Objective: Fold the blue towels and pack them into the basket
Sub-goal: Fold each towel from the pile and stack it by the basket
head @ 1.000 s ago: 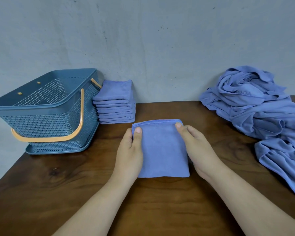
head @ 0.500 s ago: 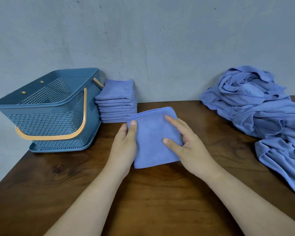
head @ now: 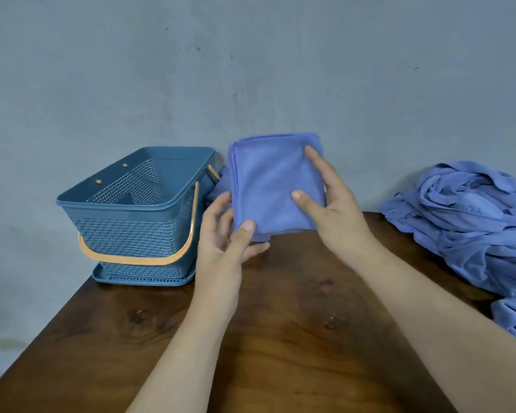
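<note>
A folded blue towel (head: pixel 276 186) is held up off the tabletop (head: pixel 280 338), above its far edge and just right of the basket (head: pixel 125 207). The towel's lower left corner is pinched by the left hand (head: pixel 224 236), with the thumb in front and the fingers (head: pixel 258 248) curled behind. Its right edge is gripped by the right hand (head: pixel 337 216), whose fingers (head: pixel 318 165) are clamped on the cloth, thumb and forefinger spread across the front face. The basket is set at the far left corner, its orange handle (head: pixel 137 259) lowered. A heap of unfolded blue towels (head: pixel 465 228) is piled at the right edge.
</note>
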`<state>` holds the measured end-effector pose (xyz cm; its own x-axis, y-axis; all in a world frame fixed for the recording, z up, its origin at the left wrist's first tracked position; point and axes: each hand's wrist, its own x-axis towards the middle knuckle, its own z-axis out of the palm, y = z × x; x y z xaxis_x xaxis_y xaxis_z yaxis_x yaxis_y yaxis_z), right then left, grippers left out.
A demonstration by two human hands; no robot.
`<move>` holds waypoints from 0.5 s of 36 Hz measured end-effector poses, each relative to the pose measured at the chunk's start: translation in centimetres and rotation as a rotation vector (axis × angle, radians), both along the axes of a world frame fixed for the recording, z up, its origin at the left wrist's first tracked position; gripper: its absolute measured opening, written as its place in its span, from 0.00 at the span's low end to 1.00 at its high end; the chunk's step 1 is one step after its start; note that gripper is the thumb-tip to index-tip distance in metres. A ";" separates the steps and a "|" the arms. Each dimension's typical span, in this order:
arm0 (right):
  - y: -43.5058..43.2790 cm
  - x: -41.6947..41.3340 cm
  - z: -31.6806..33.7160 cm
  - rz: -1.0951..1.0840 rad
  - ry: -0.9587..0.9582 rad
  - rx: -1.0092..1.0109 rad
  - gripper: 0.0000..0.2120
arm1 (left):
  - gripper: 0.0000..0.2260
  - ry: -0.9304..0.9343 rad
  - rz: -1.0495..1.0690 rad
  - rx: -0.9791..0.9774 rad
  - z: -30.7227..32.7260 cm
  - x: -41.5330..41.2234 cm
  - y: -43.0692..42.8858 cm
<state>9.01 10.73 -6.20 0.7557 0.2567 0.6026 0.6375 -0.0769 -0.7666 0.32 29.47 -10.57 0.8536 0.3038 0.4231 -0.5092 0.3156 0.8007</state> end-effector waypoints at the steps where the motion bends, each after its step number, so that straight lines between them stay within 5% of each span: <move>1: 1.3 1.2 0.8 0.006 0.005 0.048 0.31 | 0.26 -0.021 0.006 -0.056 0.2 0.1 0.4; 6: 8.6 8.4 3.6 -0.061 0.173 0.224 0.30 | 0.23 0.114 0.099 -0.210 -0.7 0.8 1.4; 11: 12.0 12.6 1.2 -0.098 0.689 -0.047 0.28 | 0.22 0.238 0.104 -0.122 -2.1 1.5 1.2; 18: 11.5 15.3 -0.3 -0.159 0.655 -0.192 0.28 | 0.24 0.342 0.014 0.012 -3.1 1.8 0.9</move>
